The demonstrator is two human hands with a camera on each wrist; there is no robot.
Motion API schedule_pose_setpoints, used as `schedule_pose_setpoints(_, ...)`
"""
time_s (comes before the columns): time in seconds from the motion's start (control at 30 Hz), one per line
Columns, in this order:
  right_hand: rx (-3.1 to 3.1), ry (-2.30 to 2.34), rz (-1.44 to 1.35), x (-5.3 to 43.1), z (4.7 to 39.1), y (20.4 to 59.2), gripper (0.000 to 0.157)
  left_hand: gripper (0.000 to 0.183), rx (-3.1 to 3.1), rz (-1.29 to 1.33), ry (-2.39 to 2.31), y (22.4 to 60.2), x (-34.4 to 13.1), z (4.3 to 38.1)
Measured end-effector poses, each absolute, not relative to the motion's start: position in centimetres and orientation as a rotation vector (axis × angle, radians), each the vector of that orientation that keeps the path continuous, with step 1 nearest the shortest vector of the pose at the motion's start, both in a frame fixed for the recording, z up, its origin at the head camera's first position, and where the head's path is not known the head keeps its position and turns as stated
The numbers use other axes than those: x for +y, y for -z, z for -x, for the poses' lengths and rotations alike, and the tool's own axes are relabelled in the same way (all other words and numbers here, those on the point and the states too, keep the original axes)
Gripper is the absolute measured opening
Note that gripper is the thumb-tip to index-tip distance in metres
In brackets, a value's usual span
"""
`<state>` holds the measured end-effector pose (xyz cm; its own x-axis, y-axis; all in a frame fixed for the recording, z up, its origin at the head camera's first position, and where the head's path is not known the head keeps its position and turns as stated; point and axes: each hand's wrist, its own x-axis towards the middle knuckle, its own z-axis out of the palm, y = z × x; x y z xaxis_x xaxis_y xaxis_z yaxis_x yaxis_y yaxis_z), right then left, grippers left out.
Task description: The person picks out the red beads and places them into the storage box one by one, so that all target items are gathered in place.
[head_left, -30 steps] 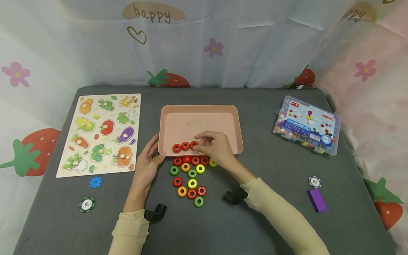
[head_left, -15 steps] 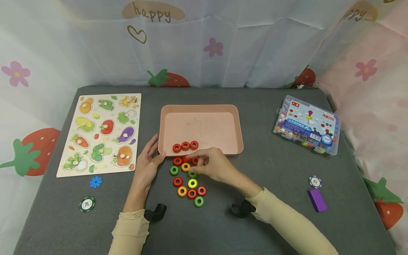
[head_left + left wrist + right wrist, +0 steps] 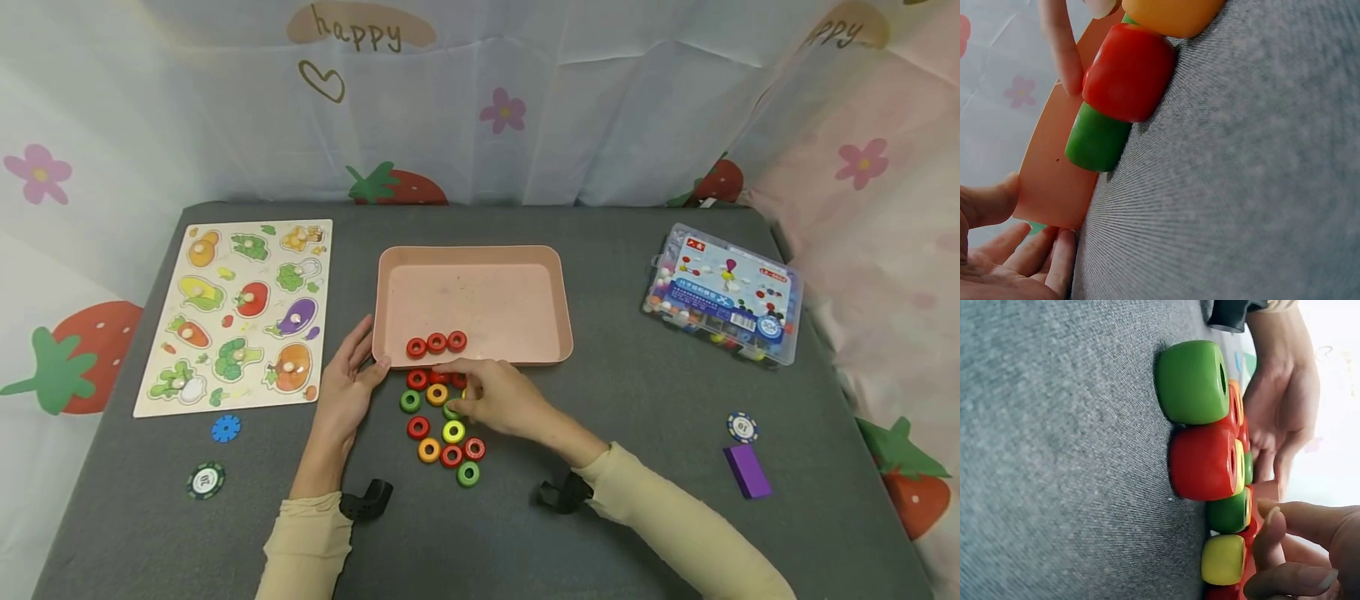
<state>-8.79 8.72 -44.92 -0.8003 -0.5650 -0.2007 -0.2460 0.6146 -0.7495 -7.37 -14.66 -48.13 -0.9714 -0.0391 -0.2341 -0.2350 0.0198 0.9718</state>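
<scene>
A pink tray [image 3: 480, 292] holds three red beads [image 3: 437, 342] along its near side. My left hand [image 3: 348, 379] grips the tray's near-left corner, thumb at the rim and fingers along the outer side. Below the tray, loose ring-shaped beads in red, yellow, green and orange lie bunched on the cloth, among them a green bead [image 3: 1191, 382] and a red bead [image 3: 1130, 72]. My right hand [image 3: 506, 400] hovers over the upper part of this bunch and hides some of it. Its index fingertip is right by the upper red beads, with the thumb apart from it.
A vegetable peg puzzle board [image 3: 236, 321] lies left of the tray. Blue and green chips [image 3: 206, 481] are below it. At the right stand a clear box [image 3: 723, 292] of small parts, another chip [image 3: 742, 427] and a purple block [image 3: 747, 472].
My right hand let go of the third red bead in the tray and drew back toward the loose beads, then shifted slightly lower over them. My left hand stayed at the tray corner.
</scene>
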Motion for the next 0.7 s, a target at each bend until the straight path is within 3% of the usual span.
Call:
schedule_pose_setpoints(0.47,2.539,0.972,0.611,8.8,8.63,45.61,0.026,0.066,2.138,0.293,-2.083,48.12,-14.69,7.36)
schedule_pose_setpoints(0.7,2.477,1.223,0.75,9.16,9.04,45.54,0.023,0.066,2.138,0.292,-2.09,48.13,-14.7,7.41)
